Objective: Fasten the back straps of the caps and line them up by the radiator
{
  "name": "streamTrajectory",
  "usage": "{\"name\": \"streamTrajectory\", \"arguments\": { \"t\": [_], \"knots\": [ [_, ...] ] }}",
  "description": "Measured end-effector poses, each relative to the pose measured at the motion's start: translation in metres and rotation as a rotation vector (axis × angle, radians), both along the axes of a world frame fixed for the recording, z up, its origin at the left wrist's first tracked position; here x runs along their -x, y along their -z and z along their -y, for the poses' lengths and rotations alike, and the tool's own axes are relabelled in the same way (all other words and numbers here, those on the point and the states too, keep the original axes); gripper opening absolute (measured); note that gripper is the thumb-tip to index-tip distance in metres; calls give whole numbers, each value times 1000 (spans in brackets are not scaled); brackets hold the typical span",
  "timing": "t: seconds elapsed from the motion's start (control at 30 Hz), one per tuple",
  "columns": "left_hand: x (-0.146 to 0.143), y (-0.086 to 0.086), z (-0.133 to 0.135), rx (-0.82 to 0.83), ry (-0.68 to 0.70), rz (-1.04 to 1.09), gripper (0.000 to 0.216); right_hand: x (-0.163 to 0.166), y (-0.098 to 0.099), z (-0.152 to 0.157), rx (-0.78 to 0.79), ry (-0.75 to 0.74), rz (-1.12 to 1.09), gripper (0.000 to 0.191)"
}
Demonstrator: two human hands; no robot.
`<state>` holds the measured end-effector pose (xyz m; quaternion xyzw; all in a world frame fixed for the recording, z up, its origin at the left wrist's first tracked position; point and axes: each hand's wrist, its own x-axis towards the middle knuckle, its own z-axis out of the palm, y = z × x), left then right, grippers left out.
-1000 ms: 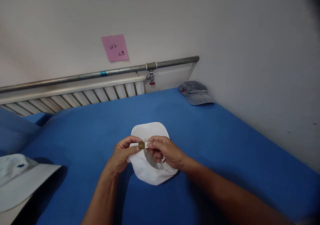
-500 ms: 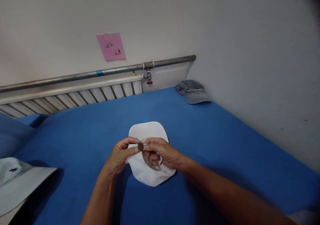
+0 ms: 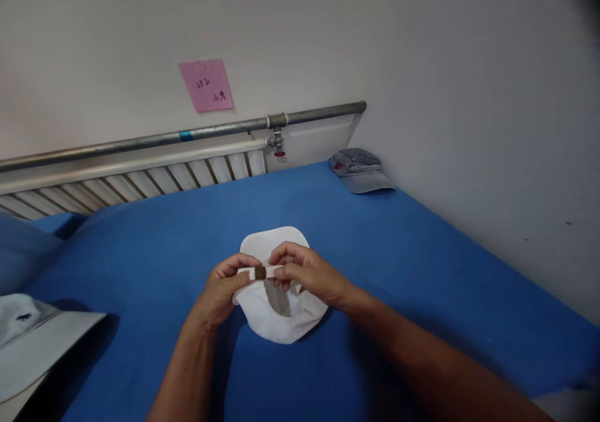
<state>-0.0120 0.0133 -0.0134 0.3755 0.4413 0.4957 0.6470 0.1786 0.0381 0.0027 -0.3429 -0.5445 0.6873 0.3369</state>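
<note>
A white cap lies upside down on the blue sheet, its brim pointing away from me. My left hand pinches the cap's white back strap just left of a small brass buckle. My right hand pinches the same strap on the buckle's right side, fingers curled over the cap's opening. Both hands hold the strap taut a little above the cap.
A grey cap rests at the far right corner by the wall. Another white cap with a dark logo sits at the left edge. A metal pipe, a radiator and a pink note line the back wall.
The strap is drawn out flat again on both sides of the buckle, after being bunched at the buckle half a second ago. My hands stayed over the cap.
</note>
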Motion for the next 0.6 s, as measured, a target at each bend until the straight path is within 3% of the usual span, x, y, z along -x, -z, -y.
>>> {"name": "streamTrajectory", "arguments": {
  "t": [0.1,0.3,0.47,0.6],
  "knots": [
    [0,-1,0,4,-13,14,28,-8,-3,-2,14,-9,73,19],
    [-6,-5,1,14,11,-19,23,-4,-1,3,-11,-25,-20,15],
    [-7,-4,1,-6,25,-30,23,-4,-8,4,-26,-5,98,14],
    [-6,-2,1,-19,42,-20,23,-6,-10,2,-22,-71,95,12]
  ]
}}
